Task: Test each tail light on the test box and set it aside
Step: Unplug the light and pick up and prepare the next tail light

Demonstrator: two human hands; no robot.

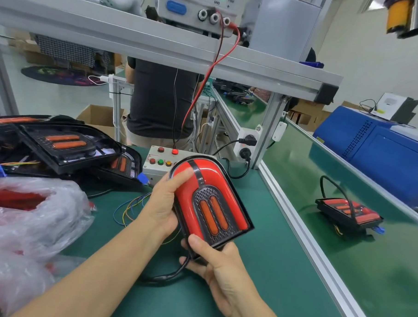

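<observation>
Fingers (178, 178) of both hands wrapped round a red tail light (211, 201), right in front of the test box (158, 164). One light done-looking at 3 o'clock (349, 213), pile waiting at 10 (67, 145).

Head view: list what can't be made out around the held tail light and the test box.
- Tail light: its back and connector, hidden by its own body and both hands, left and right.
- Test box: right part covered by the tail light; button labels too small.
- Power supply: top cut off by the frame edge.
- Plastic bag: red contents blurred.
</observation>
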